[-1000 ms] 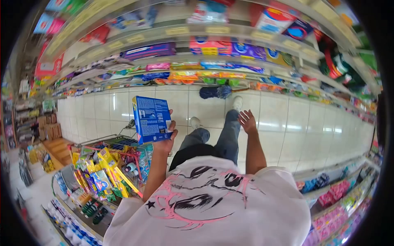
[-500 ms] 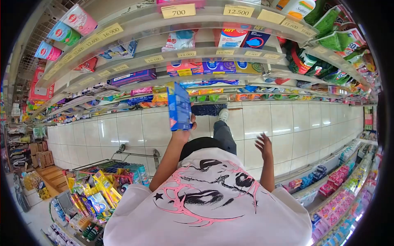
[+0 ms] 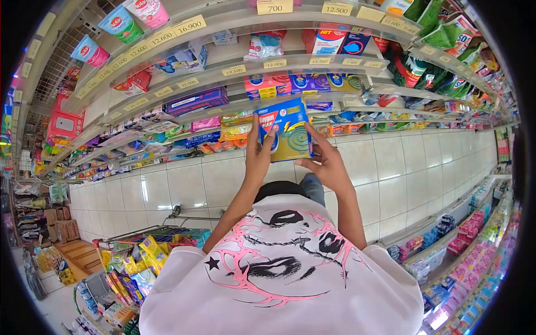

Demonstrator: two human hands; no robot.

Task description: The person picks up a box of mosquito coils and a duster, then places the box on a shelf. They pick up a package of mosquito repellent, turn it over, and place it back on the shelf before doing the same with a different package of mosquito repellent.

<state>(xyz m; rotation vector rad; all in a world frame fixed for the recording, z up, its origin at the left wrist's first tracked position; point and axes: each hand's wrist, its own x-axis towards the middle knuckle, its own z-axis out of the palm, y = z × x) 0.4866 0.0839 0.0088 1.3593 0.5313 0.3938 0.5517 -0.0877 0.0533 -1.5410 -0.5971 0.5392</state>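
A blue and olive Baygon mosquito coil box (image 3: 291, 139) is held up in front of my chest, its printed front with a green coil picture facing me. My left hand (image 3: 259, 153) grips the box's left side, thumb across the front and fingers along the edge. At the right edge, my right hand (image 3: 330, 166) has its fingers on the box's side and its thumb by the lower corner. Behind the box, similar flat boxes (image 3: 310, 83) in pink, purple and olive sit on a shelf.
Shelves with price labels (image 3: 274, 6) curve across the front, holding cups (image 3: 121, 25), boxes and bags (image 3: 267, 44). A loaded shopping cart (image 3: 151, 237) stands at my lower left. Tiled floor (image 3: 357, 159) runs between this shelving and another packed shelf (image 3: 458, 245) on the right.
The box has turned from edge-on to front-facing and moved right. My right hand, earlier apart with fingers spread, has come up and taken hold of the box's right side.
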